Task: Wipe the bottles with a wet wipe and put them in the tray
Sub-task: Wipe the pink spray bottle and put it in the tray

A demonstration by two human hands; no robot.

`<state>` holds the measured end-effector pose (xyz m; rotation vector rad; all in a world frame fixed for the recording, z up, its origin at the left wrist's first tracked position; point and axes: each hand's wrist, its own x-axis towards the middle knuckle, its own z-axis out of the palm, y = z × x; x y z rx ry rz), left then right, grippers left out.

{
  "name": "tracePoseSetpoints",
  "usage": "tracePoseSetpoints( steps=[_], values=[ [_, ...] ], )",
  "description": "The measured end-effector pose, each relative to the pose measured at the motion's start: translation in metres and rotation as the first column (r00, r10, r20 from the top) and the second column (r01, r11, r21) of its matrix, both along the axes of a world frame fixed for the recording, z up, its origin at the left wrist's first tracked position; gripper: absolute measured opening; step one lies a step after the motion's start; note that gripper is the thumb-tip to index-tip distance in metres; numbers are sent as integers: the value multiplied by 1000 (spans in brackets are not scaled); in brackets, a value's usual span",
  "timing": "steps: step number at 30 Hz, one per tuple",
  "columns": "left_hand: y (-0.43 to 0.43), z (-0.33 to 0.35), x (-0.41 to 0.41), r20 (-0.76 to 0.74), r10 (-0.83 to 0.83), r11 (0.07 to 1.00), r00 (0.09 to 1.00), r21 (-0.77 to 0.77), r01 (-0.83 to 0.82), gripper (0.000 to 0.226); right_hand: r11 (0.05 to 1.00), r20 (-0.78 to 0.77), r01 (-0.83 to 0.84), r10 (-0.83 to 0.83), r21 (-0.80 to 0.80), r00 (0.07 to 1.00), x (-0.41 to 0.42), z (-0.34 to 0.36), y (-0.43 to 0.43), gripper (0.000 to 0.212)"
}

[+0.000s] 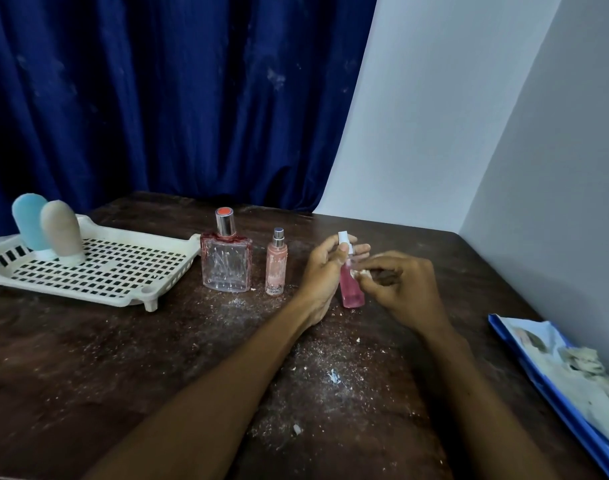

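My left hand (325, 268) grips a slim pink spray bottle (352, 289) near its white cap, holding it upright just above the table. My right hand (398, 284) pinches a small white wet wipe (362, 271) against the bottle's side. To the left on the table stand a small peach spray bottle (276, 268) and a square clear perfume bottle (226, 263) with a red-topped cap. The white perforated tray (123, 271) lies at the far left, with a blue tube (29, 221) and a beige tube (60, 232) standing in its back corner.
The dark wooden table (123, 358) is strewn with white crumbs. A blue wipe packet (566, 372) lies at the right edge by the wall. A blue curtain hangs behind the table.
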<state>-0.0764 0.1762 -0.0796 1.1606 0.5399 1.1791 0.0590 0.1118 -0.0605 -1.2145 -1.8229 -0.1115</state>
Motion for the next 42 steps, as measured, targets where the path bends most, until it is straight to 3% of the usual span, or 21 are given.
tracePoseSetpoints(
  steps=[6, 15, 35, 40, 42],
  values=[
    [4, -4, 1, 14, 23, 999, 1000, -34, -22, 25, 977, 41, -22, 32, -213, 999, 3, 3, -5, 22],
    [8, -4, -3, -26, 137, 988, 990, -63, -138, 27, 972, 40, -52, 63, -229, 997, 2, 4, -6, 19],
    [3, 0, -2, -3, 53, 998, 999, -23, -53, 28, 995, 14, -22, 23, -101, 1000, 1, 2, -3, 17],
    [1, 0, -1, -2, 32, 999, 999, -19, -32, 32, 996, -95, 89, -86, 27, 992, 3, 2, -1, 18],
    [0, 1, -1, -5, 27, 1000, 1000, -7, -27, 32, 993, -68, 88, -83, 81, 994, -1, 1, 0, 19]
  ],
)
